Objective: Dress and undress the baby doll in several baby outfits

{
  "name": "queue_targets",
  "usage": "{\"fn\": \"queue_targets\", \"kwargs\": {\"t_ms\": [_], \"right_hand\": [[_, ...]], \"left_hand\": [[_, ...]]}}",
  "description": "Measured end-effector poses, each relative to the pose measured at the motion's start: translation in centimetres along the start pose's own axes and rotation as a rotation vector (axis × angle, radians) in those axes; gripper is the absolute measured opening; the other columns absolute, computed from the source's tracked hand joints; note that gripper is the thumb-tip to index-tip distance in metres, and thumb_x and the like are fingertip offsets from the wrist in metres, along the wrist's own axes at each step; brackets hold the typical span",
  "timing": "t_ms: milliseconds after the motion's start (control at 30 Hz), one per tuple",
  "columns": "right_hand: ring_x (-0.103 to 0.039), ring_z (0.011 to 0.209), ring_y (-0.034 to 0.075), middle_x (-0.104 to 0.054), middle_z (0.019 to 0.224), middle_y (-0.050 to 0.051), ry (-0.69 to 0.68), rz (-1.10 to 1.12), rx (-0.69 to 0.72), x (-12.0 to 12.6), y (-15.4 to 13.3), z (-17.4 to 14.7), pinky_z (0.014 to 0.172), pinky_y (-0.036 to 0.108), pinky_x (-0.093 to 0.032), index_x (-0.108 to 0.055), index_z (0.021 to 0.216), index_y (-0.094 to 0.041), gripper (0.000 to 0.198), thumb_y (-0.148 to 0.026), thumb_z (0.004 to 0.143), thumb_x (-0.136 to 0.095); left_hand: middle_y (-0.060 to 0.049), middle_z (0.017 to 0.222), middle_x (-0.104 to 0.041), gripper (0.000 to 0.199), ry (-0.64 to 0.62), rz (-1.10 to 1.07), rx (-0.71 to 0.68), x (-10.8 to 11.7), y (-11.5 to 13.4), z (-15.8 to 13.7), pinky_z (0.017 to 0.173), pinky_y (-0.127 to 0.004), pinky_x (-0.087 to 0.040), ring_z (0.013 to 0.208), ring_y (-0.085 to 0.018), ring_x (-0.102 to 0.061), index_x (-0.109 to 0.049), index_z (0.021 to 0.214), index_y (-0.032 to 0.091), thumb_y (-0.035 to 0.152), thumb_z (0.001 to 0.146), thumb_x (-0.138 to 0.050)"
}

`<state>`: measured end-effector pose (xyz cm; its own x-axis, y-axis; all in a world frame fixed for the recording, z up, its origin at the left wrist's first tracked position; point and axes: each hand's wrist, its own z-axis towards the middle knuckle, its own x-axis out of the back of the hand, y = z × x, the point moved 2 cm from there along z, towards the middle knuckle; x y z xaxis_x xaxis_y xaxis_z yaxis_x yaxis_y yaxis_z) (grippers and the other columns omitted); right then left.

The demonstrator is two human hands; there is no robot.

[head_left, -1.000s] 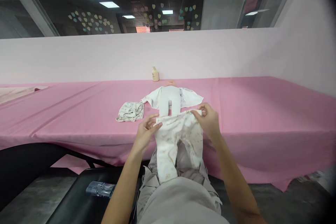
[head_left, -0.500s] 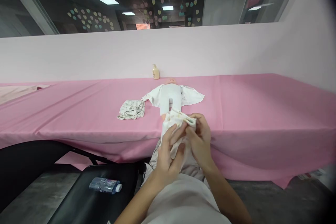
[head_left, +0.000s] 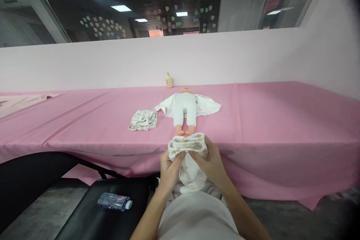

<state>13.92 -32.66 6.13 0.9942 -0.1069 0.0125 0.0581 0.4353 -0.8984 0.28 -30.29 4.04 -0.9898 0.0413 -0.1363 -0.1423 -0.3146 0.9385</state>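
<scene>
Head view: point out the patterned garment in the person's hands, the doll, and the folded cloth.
Patterned garment [head_left: 191, 168]: head view, on its hanging part, below the gathered opening.
Doll [head_left: 185, 104]: head view, on its white-covered body.
Folded cloth [head_left: 144, 119]: head view, on the middle of its top.

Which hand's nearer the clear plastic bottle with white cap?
Left. The left hand is up and right of the clear plastic bottle in view; the right hand is farther right.

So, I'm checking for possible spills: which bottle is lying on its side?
The clear bottle with the white cap, on the black chair. The yellowish bottle, by the wall, stands upright.
</scene>
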Motion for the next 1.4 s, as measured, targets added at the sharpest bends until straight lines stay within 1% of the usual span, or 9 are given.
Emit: {"fn": "queue_targets", "kwargs": {"t_ms": [133, 300, 400, 767, 967, 1100, 1200, 1333, 1400], "right_hand": [[-0.048, 0.056, 0.013, -0.056, 0.059, -0.001, -0.008, -0.049, -0.129, 0.4, 2.0, -0.6, 0.051, 0.022, -0.037, -0.059, 0.065, -0.014, 0.02, -0.03, 0.078, -0.061], [-0.057, 0.066, 0.015, -0.066, 0.073, 0.001, 0.24, 0.084, -0.197, 1.2, 0.5, -0.1, 0.056, 0.022, -0.044, -0.066, 0.082, -0.015, 0.022, -0.036, 0.079, -0.063], [-0.058, 0.062, 0.015, -0.066, 0.07, 0.001, 0.356, 0.191, -0.218, 2.1, -0.8, 1.0, 0.053, 0.022, -0.045, -0.066, 0.081, -0.015, 0.028, -0.043, 0.077, -0.066], [-0.07, 0.085, 0.019, -0.072, 0.098, 0.009, 0.641, 0.568, -0.495, 8.9, 3.9, 5.5, 0.071, 0.027, -0.06, -0.066, 0.096, -0.013, 0.015, -0.018, 0.085, -0.056], [-0.067, 0.101, 0.019, -0.068, 0.113, 0.009, 0.66, 0.584, -0.327, 11.1, 3.3, 6.3, 0.082, 0.028, -0.059, -0.064, 0.102, -0.014, 0.019, -0.022, 0.088, -0.054], [-0.065, 0.105, 0.021, -0.068, 0.114, 0.009, 0.701, 0.496, -0.156, 10.6, 2.7, 5.1, 0.09, 0.033, -0.056, -0.063, 0.109, -0.015, 0.027, -0.025, 0.084, -0.059], [-0.06, 0.113, 0.026, -0.068, 0.114, 0.008, 0.395, 0.158, -0.124, 8.2, 2.4, 1.4, 0.097, 0.044, -0.051, -0.063, 0.116, -0.019, 0.035, -0.025, 0.082, -0.059], [-0.036, 0.137, 0.025, -0.052, 0.138, 0.005, -0.482, -0.424, 0.012, 3.3, 2.3, -4.8, 0.115, 0.048, -0.028, -0.057, 0.129, -0.026, 0.06, -0.006, 0.074, -0.047], [-0.022, 0.143, 0.024, -0.037, 0.149, 0.008, -0.598, -0.595, 0.037, 2.2, 2.2, -6.5, 0.117, 0.047, -0.022, -0.043, 0.14, -0.02, 0.071, -0.005, 0.07, -0.047]], "left_hand": [[-0.009, 0.107, -0.068, 0.046, -0.081, 0.084, 0.04, 0.4, -0.6, -0.2, 0.086, -0.031, -0.05, 0.098, -0.023, -0.063, -0.061, 0.112, 0.014, 0.035, 0.072, -0.073], [-0.01, 0.119, -0.064, 0.064, -0.602, 0.132, 0.378, -0.2, -2.6, -1.7, 0.096, -0.039, -0.047, 0.112, -0.029, -0.057, -0.057, 0.122, 0.015, 0.03, 0.064, -0.079], [-0.007, 0.116, -0.065, 0.065, -0.735, 0.142, 0.518, -0.2, -3.6, -2.8, 0.094, -0.037, -0.047, 0.109, -0.028, -0.058, -0.059, 0.121, 0.016, 0.026, 0.06, -0.08], [-0.005, 0.103, -0.069, 0.059, -0.54, -0.119, 0.702, 1.1, -7.2, -3.7, 0.083, -0.031, -0.05, 0.098, -0.024, -0.062, -0.066, 0.11, 0.017, 0.026, 0.055, -0.082], [-0.008, 0.096, -0.071, 0.044, -0.461, -0.097, 0.654, 1.6, -7.7, -2.5, 0.078, -0.028, -0.049, 0.091, -0.024, -0.065, -0.07, 0.1, 0.012, 0.027, 0.061, -0.081], [-0.012, 0.089, -0.072, 0.042, -0.385, -0.332, 0.737, 1.2, -8.5, -2.5, 0.076, -0.029, -0.049, 0.087, -0.025, -0.066, -0.069, 0.098, 0.009, 0.026, 0.061, -0.079], [-0.011, 0.09, -0.071, 0.047, -0.326, -0.5, 0.737, 1.0, -7.7, -2.8, 0.076, -0.03, -0.05, 0.087, -0.025, -0.066, -0.067, 0.107, 0.011, 0.021, 0.061, -0.075], [-0.008, 0.092, -0.071, 0.061, -0.223, -0.542, 0.667, 1.4, -5.4, -3.1, 0.077, -0.03, -0.051, 0.086, -0.025, -0.066, -0.061, 0.12, 0.013, 0.012, 0.059, -0.068], [-0.007, 0.096, -0.07, 0.067, -0.233, -0.501, 0.65, 1.7, -4.2, -3.3, 0.082, -0.031, -0.05, 0.09, -0.024, -0.066, -0.056, 0.127, 0.015, 0.01, 0.062, -0.068]]}}
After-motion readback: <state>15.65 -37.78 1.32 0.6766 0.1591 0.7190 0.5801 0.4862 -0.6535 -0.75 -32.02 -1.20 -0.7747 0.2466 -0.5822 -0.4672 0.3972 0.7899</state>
